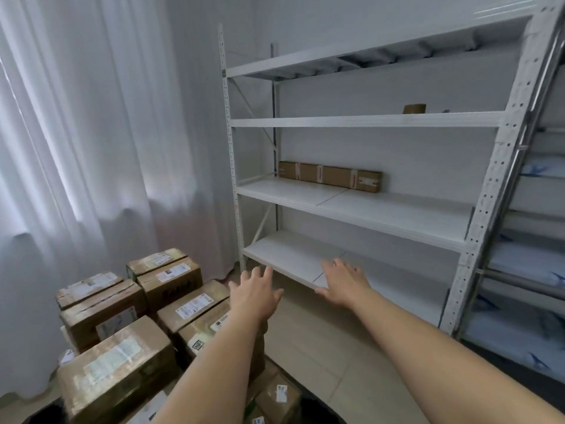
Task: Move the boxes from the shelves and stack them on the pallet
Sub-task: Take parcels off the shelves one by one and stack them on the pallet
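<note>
A long flat cardboard box with red tape bands lies at the back of the white shelf unit's third shelf. Several stacked cardboard boxes with white labels fill the lower left; the pallet under them is hidden. My left hand and my right hand reach forward, fingers spread, holding nothing. Both hover in front of the lowest shelf's front edge, well below the long box.
A roll of brown tape sits on the second shelf. White curtains hang on the left. A second rack with blue-white bags stands at the right. Beige floor tiles lie between the stack and the shelves.
</note>
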